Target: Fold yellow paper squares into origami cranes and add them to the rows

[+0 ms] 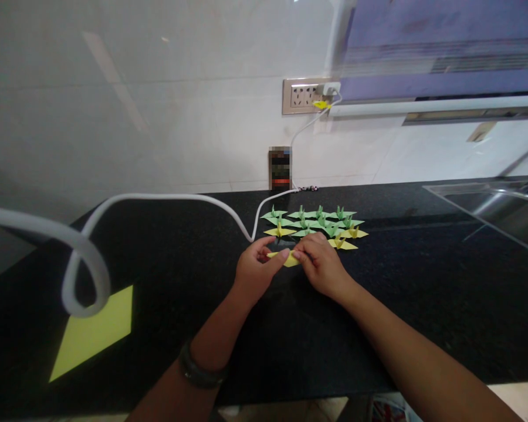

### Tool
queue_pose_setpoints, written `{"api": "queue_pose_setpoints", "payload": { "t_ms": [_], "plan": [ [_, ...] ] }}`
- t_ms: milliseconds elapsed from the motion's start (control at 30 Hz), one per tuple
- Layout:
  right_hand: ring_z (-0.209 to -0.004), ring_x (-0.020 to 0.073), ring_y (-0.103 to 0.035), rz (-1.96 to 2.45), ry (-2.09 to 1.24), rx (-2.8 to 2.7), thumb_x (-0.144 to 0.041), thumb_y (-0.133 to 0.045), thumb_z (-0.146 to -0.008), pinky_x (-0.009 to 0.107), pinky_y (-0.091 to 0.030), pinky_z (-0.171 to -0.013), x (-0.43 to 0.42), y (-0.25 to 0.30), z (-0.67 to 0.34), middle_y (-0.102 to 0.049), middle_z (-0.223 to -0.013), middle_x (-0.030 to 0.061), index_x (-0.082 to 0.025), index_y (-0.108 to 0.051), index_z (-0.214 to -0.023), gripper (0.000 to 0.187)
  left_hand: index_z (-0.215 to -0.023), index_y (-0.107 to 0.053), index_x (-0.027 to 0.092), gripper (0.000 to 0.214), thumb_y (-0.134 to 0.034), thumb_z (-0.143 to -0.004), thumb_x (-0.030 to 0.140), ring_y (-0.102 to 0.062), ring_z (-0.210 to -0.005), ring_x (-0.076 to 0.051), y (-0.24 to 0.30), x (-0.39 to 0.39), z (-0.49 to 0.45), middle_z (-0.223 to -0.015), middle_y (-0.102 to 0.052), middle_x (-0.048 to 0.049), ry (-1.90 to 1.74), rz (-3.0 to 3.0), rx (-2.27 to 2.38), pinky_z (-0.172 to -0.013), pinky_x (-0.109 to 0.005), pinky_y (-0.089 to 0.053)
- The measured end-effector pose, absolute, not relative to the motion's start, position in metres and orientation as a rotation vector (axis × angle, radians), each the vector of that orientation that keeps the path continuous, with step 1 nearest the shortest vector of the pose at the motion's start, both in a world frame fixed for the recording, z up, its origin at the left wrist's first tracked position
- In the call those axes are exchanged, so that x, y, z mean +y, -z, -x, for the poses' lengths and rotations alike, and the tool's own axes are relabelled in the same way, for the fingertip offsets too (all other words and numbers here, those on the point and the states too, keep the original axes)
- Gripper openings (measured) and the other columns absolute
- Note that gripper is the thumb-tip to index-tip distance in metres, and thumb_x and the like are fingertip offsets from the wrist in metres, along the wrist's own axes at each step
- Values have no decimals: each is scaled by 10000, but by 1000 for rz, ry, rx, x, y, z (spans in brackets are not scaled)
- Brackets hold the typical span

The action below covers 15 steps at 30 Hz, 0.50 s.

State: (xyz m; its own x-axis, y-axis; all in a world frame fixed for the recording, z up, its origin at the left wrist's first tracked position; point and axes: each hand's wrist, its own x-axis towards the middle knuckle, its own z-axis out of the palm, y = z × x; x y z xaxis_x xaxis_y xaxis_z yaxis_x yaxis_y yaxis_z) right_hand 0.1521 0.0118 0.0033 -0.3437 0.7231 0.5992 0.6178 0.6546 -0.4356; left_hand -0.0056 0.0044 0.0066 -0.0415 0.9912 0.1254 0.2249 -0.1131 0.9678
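A small piece of folded yellow paper [291,262] is held between my two hands, just above the dark countertop [290,351]. My left hand [259,264] pinches its left side with thumb and fingers. On the other side, my right hand [320,262] grips the right end, thumb on the near face. Right behind my hands stand several green folded paper cranes [320,218] in rows. Yellow paper cranes [353,232] sit among them at the front and right. Part of the group is hidden by my right hand.
Flat yellow paper [101,328] lies at the left, under a looped white cable [176,197]. The cable runs to a wall socket [299,97]. A phone-like device [280,169], its screen blurred, leans on the wall. A sink [501,205] is at the right.
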Motion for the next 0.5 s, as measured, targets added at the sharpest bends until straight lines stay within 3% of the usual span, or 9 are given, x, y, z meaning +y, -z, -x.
{"api": "queue_pose_setpoints", "payload": {
  "t_ms": [100, 200, 333, 500],
  "plan": [
    [-725, 170, -456, 1019, -212, -2137, -209, -450, -798, 327, -355, -685, 11, -6, -153, -521, -687, 44, -168, -535, -692, 143, -951, -612, 146, 397, -634, -606, 341, -575, -751, -155, -4, 4, 8, -855, -634, -68, -1154, -1555, 1233, -622, -224, -443],
    [-737, 160, -477, 1007, -313, -2113, -208, -443, -804, 314, -369, -689, 9, -7, -152, -544, -713, 42, -171, -555, -738, 136, -807, -654, 123, 264, -600, -642, 322, -582, -669, -152, -3, 4, 10, -750, -652, -67, -1065, -1546, 1229, -611, -243, -446],
    [-707, 141, -514, 1059, -501, -1926, -232, -494, -774, 281, -401, -645, 8, -7, -151, -568, -753, 29, -180, -554, -871, 126, -801, -641, 110, 277, -611, -629, 325, -571, -595, -141, -2, 4, 9, -687, -648, -56, -1136, -1339, 1227, -561, -245, -442],
    [-654, 121, -524, 1029, -650, -1885, -210, -514, -750, 248, -408, -602, 9, -6, -151, -569, -696, 12, -173, -571, -742, 68, -753, -616, 107, 233, -643, -599, 281, -550, -569, -108, -7, 1, 6, -656, -633, -36, -1102, -1204, 1109, -543, -213, -417]
  ]
}}
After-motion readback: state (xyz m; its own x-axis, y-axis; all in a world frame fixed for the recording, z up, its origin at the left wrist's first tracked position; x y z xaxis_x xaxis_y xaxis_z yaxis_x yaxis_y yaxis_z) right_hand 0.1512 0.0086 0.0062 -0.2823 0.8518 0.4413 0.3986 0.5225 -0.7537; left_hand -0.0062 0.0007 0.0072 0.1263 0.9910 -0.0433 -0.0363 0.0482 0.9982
